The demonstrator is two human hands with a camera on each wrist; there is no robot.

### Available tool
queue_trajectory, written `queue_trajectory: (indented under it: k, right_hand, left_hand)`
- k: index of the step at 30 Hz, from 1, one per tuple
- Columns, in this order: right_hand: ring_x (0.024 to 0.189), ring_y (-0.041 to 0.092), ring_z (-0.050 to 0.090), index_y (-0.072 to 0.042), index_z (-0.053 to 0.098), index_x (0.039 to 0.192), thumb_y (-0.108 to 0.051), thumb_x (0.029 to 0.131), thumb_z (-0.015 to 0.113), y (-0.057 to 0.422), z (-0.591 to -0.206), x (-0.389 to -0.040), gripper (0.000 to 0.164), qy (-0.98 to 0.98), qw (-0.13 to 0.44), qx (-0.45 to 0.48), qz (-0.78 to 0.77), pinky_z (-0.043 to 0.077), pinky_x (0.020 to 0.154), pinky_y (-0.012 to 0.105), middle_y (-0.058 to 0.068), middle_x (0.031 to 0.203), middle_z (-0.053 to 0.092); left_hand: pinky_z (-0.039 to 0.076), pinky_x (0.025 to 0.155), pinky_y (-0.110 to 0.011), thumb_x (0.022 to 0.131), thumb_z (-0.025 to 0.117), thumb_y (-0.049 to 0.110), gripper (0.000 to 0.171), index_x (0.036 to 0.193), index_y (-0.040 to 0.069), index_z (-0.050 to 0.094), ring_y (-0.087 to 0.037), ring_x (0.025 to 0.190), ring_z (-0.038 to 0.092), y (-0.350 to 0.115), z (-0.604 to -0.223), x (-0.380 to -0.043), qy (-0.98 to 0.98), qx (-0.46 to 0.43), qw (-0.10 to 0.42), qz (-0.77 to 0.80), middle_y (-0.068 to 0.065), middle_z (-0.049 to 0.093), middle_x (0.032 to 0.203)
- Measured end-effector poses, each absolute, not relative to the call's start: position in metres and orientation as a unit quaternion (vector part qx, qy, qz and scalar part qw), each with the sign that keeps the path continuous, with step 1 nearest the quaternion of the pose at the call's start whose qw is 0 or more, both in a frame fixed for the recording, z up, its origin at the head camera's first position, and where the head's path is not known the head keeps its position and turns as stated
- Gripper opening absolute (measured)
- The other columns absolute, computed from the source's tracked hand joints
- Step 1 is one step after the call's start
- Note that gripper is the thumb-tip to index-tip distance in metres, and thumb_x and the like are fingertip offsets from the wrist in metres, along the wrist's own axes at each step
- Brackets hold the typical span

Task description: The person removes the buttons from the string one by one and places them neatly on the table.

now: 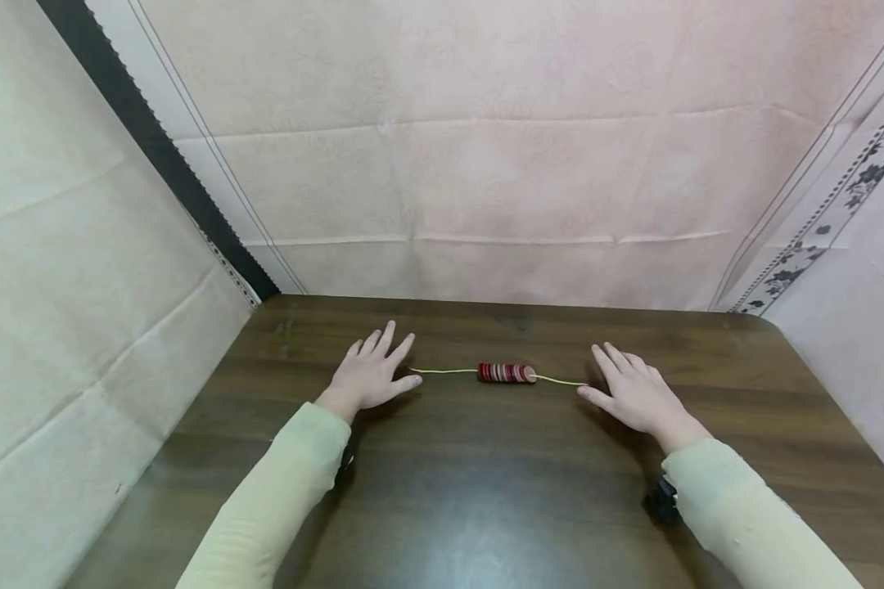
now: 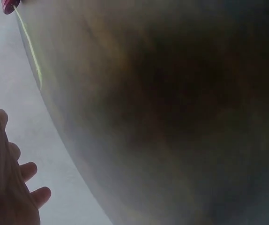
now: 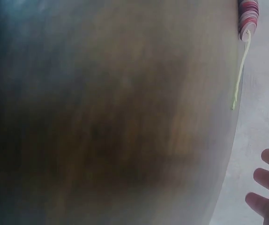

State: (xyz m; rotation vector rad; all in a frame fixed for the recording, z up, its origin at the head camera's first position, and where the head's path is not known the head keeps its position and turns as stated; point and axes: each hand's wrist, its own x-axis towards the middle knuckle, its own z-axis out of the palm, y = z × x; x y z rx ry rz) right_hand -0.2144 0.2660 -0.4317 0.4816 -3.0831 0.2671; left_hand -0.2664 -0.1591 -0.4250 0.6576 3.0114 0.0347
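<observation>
A row of red, pink and white discs (image 1: 507,373), threaded face to face on a yellow-green string (image 1: 445,371), lies on the brown table. The string sticks out at both ends of the row. Near its left end is my left hand (image 1: 368,372), fingers spread and palm down, with the thumb tip beside the string. My right hand (image 1: 633,394) is at the opposite end, its fingers extended and the thumb tip close to the string end. Neither hand grips anything. Both wrist views show the string's loose ends (image 2: 35,61) (image 3: 240,77) apart from the fingers.
The dark wood table (image 1: 486,483) has its far edge just beyond the hands. Pale creased cloth (image 1: 486,180) hangs behind it, with more cloth on the left and right. A dark object (image 1: 661,501) sits under the right sleeve's cuff.
</observation>
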Motion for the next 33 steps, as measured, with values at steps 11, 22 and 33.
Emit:
queue_trajectory:
  k: [11,22,33]
  right_hand:
    - [0.129,0.047,0.025,0.004,0.022,0.145,-0.051,0.088,0.059,0.260,-0.441,-0.224,0.088,-0.968,0.004,0.163,0.190,0.021,0.102,0.059,0.026,0.147,0.026]
    - [0.127,0.044,0.034,0.001,0.020,0.146,-0.046,0.082,0.068,0.250,-0.447,-0.230,0.093,-0.938,-0.026,0.132,0.319,0.028,0.098,0.060,0.024,0.142,0.036]
    - [0.111,0.035,0.050,-0.003,0.024,0.147,-0.042,0.082,0.070,0.242,-0.447,-0.235,0.088,-0.932,-0.033,0.117,0.343,0.040,0.089,0.054,0.018,0.136,0.046]
  left_hand:
    - [0.023,0.105,-0.054,0.087,0.049,0.063,0.092,0.151,0.011,0.009,-0.037,0.135,0.025,-0.156,-0.434,-0.268,0.967,0.217,0.043,0.129,-0.015,0.014,0.154]
    - [0.033,0.101,-0.050,0.072,0.078,0.044,0.101,0.147,0.012,0.018,-0.030,0.130,0.031,-0.143,-0.439,-0.276,0.917,0.157,0.084,0.357,-0.011,0.024,0.145]
    - [0.041,0.092,-0.047,0.071,0.082,0.032,0.101,0.148,0.016,0.018,-0.029,0.116,0.043,-0.128,-0.440,-0.282,0.895,0.164,0.092,0.405,-0.011,0.029,0.141]
